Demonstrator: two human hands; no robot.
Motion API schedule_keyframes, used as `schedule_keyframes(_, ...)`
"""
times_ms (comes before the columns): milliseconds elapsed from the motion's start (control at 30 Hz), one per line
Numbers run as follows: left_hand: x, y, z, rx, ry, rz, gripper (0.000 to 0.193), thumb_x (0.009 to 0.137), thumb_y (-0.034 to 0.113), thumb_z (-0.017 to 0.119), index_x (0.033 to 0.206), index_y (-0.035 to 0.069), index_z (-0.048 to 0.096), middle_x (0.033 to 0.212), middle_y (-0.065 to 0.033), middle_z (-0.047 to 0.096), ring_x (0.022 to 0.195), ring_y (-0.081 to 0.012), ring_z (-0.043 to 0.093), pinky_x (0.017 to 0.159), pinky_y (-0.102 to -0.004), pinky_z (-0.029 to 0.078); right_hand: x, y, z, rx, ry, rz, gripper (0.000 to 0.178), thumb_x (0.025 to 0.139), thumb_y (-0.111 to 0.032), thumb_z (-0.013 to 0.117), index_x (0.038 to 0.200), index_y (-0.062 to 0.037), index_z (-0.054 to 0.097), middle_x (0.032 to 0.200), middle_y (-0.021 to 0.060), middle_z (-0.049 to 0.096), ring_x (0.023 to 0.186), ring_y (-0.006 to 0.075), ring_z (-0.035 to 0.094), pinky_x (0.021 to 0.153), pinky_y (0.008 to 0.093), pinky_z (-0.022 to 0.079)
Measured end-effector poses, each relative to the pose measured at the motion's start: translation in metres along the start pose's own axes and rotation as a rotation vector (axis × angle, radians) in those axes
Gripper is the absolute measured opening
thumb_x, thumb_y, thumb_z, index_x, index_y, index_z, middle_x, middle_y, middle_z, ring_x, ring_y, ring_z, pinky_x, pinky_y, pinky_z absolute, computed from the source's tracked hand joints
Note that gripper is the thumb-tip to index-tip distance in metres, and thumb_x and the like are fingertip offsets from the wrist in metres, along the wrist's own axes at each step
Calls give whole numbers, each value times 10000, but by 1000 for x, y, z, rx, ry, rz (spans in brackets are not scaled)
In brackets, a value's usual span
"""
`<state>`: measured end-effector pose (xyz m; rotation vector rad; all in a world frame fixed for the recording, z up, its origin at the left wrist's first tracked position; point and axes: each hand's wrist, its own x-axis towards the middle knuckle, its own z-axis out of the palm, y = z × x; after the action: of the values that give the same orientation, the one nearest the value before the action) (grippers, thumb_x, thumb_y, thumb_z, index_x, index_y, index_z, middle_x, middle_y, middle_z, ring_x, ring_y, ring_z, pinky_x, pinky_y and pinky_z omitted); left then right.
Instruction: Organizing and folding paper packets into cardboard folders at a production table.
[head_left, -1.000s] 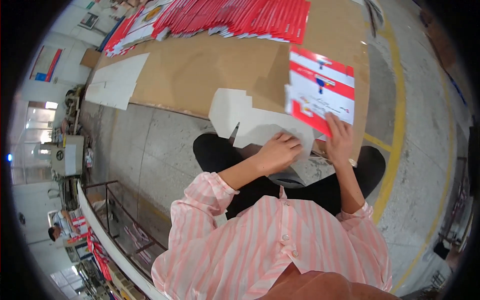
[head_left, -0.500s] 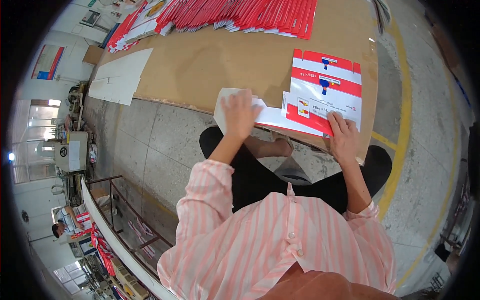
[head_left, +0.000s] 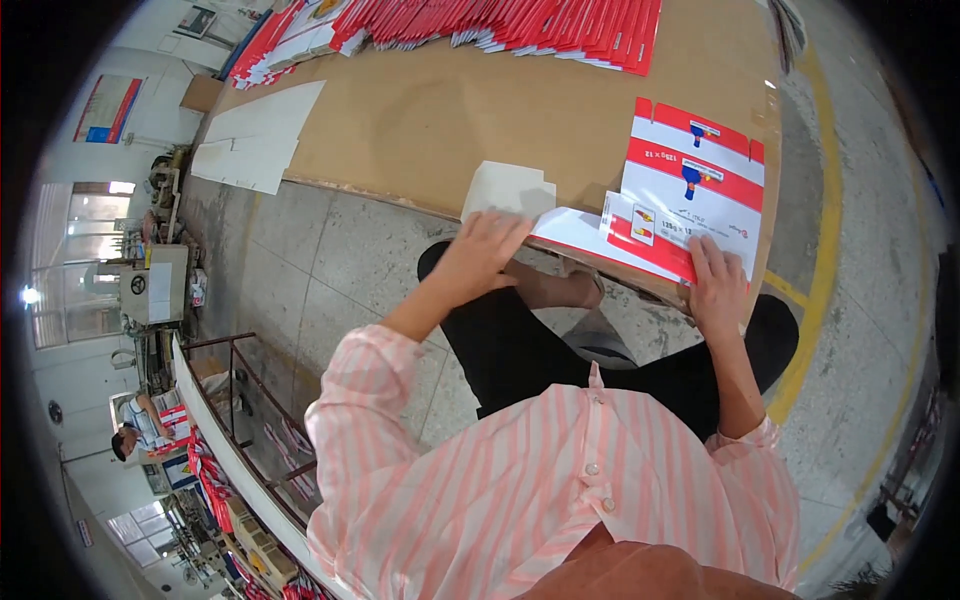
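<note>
A flat, unfolded printed carton (head_left: 735, 205) in red and white lies at the near right edge of the table. From it a white strip (head_left: 572, 226) runs left toward a plain greyish-white panel (head_left: 507, 187). My left hand (head_left: 478, 258) rests at the near edge of that panel, fingers stretched out over the border and nothing visible inside them. On the carton's lower right corner, my right hand (head_left: 718, 290) lies with its fingers extended flat; its thumb is hidden.
Red and white folded cartons (head_left: 520, 35) lie fanned in a row along the far side of the brown table (head_left: 400, 130). White cardboard sheets (head_left: 255, 140) overhang its left end. A metal-framed bench (head_left: 240, 440) stands lower left, with another person (head_left: 140, 425) beyond.
My left hand has drawn back from the middle of the greyish-white panel to its near edge. The right hand stays on the carton's corner. The whole view has shifted slightly.
</note>
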<state>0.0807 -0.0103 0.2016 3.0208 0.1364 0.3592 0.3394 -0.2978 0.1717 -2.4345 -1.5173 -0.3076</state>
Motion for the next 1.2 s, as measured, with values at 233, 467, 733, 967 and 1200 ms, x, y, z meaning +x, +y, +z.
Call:
schedule_keyframes(233, 18, -54, -42, -355, -95, -561, 425, 731, 197, 724, 1138, 110, 640, 1006, -104, 667, 995, -308, 584, 874, -422, 460, -1, 6, -6, 82, -32, -14, 597, 717, -59, 670, 1303, -97, 557, 1321, 82, 538, 990, 283, 526, 875, 390, 452)
schedule_keyframes(467, 15, -32, 17, 228, -7, -458, 276, 857, 309, 629, 946, 48, 644, 873, -157, 660, 746, -328, 631, 694, -417, 504, -3, 2, 1, 52, 3, -3, 629, 696, -41, 677, 1310, -95, 551, 1312, 81, 551, 977, 283, 530, 878, 380, 460)
schedule_keyframes(733, 16, 0, 38, -1547, 793, -1126, 259, 980, 261, 522, 952, 26, 627, 835, -85, 670, 698, -175, 652, 603, -299, 536, -2, 6, -6, 157, 52, 22, 665, 681, 39, 622, 1328, -90, 539, 1285, 75, 585, 971, 290, 531, 885, 376, 466)
schedule_keyframes(967, 41, 37, -5, -390, 225, -142, 253, 884, 265, 633, 1076, 101, 645, 1010, -189, 640, 876, -328, 647, 741, -407, 537, 10, -12, -24, 21, -105, -59, 528, 834, -336, 669, 1334, -217, 550, 1286, 139, 539, 1026, 336, 515, 883, 429, 466)
schedule_keyframes(1200, 68, 50, 13, -86, -152, -105, 422, 867, 345, 615, 1253, 183, 557, 1164, -162, 575, 1028, -356, 575, 852, -441, 495, 10, -9, -19, 24, -169, -28, 547, 837, -502, 614, 1333, -278, 553, 1303, 164, 475, 1081, 342, 477, 899, 484, 438)
